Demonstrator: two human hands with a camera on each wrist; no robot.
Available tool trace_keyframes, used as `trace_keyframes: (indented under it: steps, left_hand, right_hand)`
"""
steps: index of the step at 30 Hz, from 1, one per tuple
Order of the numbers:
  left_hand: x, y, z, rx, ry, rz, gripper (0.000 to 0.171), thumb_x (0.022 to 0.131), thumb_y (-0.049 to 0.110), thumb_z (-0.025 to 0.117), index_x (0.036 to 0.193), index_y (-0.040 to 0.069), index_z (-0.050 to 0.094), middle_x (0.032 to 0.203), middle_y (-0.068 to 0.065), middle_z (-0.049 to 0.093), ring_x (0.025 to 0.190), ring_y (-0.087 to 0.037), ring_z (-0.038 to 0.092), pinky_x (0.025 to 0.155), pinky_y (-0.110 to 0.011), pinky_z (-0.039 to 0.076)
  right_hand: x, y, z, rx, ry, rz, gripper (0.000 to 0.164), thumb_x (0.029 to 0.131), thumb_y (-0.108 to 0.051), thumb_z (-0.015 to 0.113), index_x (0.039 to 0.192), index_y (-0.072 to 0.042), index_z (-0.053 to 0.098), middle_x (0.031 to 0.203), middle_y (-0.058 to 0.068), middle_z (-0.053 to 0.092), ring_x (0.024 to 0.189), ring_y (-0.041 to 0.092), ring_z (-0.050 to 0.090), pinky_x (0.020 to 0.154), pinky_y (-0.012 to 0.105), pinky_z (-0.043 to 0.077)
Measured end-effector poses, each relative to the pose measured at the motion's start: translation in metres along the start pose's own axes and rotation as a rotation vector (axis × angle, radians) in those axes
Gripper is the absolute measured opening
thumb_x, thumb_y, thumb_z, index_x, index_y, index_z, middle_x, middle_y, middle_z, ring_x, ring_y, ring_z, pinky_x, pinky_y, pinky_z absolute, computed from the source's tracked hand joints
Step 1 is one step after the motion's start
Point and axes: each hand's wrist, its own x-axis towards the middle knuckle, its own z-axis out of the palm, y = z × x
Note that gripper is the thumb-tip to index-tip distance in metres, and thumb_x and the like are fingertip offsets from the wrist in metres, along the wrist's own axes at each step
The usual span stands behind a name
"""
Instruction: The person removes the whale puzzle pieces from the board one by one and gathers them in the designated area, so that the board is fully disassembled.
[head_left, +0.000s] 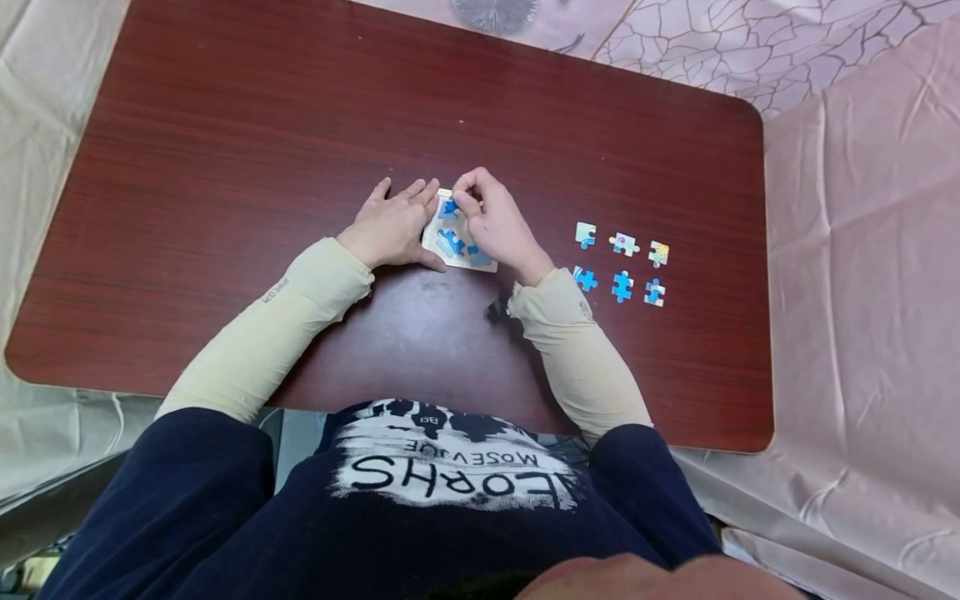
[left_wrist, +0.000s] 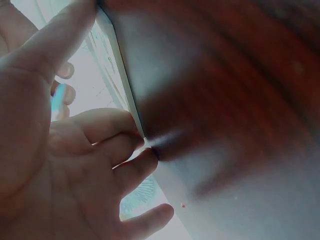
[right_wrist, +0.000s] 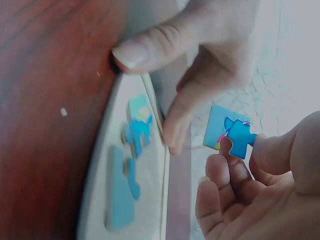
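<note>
A small pale puzzle board lies on the table with several blue jigsaw pieces in it. My left hand rests at its left side, fingers fairly straight and spread; the thumb reaches the near edge, and fingertips meet the board's edge in the left wrist view. Over the board's right part, my right hand pinches a blue jigsaw piece between thumb and fingers. That piece is raised above the board in the right wrist view, its printed face showing. The right hand hides part of the board in the head view.
To the right, loose jigsaw pieces lie in two rows, among them a pale one, a yellowish one and a blue one. The dark red table has rounded corners. Light cloth hangs past its right edge.
</note>
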Motion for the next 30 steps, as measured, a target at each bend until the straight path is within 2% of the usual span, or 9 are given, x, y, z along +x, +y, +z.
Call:
trace_keyframes:
  steps: [3,10,15,19,23,26,30]
  left_hand:
    - [0.001,0.0,-0.001,-0.001,-0.008,0.0,0.111,0.075,0.066,0.07,0.153,0.002,0.024,0.161,-0.013,0.013,0.148,-0.028,0.013,0.113,-0.062,0.005]
    - [0.002,0.001,-0.002,0.009,-0.026,0.002,0.111,0.076,0.066,0.069,0.153,0.0,0.024,0.161,-0.013,0.011,0.148,-0.028,0.011,0.114,-0.062,0.004]
    - [0.002,0.001,-0.002,0.019,-0.038,0.004,0.111,0.077,0.067,0.068,0.153,0.0,0.023,0.162,-0.013,0.009,0.148,-0.029,0.011,0.113,-0.062,0.004]
    - [0.003,0.001,-0.003,0.024,-0.045,0.004,0.111,0.077,0.067,0.067,0.153,0.0,0.021,0.162,-0.012,0.007,0.148,-0.028,0.009,0.114,-0.061,0.003]
    - [0.004,-0.001,-0.004,0.024,-0.047,-0.007,0.111,0.078,0.067,0.066,0.153,0.001,0.02,0.162,-0.011,0.006,0.148,-0.027,0.009,0.114,-0.061,0.002]
    - [0.004,-0.001,-0.003,0.013,-0.052,-0.005,0.111,0.078,0.066,0.067,0.153,0.0,0.02,0.162,-0.012,0.006,0.148,-0.027,0.009,0.114,-0.061,0.002]
    - [0.005,0.0,-0.001,0.005,-0.053,0.006,0.111,0.078,0.066,0.067,0.153,0.0,0.021,0.162,-0.012,0.007,0.148,-0.028,0.009,0.114,-0.061,0.002]
  right_hand:
    - [-0.003,0.0,-0.007,0.007,0.01,0.012,0.009,0.101,-0.012,0.051,0.101,-0.004,0.055,0.084,0.01,0.056,0.076,0.014,0.05,0.07,0.023,0.04]
    - [-0.013,-0.002,-0.02,-0.02,0.011,0.056,0.011,0.1,-0.014,0.053,0.101,-0.005,0.059,0.083,0.006,0.058,0.075,0.014,0.053,0.068,0.024,0.043]
    - [-0.028,-0.008,-0.035,-0.062,0.01,0.097,0.012,0.1,-0.015,0.053,0.1,-0.005,0.059,0.091,0.006,0.053,0.079,0.018,0.052,0.07,0.025,0.043]
    - [-0.051,-0.005,-0.054,-0.14,0.059,0.128,0.013,0.1,-0.017,0.053,0.101,-0.006,0.059,0.093,0.006,0.052,0.08,0.019,0.05,0.072,0.026,0.042]
    - [-0.079,0.007,-0.077,-0.229,0.12,0.158,0.015,0.1,-0.018,0.052,0.102,-0.004,0.058,0.092,0.009,0.057,0.08,0.021,0.05,0.073,0.03,0.041]
    - [-0.103,0.022,-0.09,-0.322,0.136,0.221,0.014,0.1,-0.015,0.049,0.1,-0.004,0.058,0.092,0.009,0.057,0.082,0.023,0.051,0.075,0.033,0.04]
    - [-0.132,0.042,-0.097,-0.414,0.104,0.338,0.014,0.096,-0.009,0.044,0.097,-0.004,0.057,0.09,0.011,0.058,0.081,0.027,0.051,0.074,0.037,0.04]
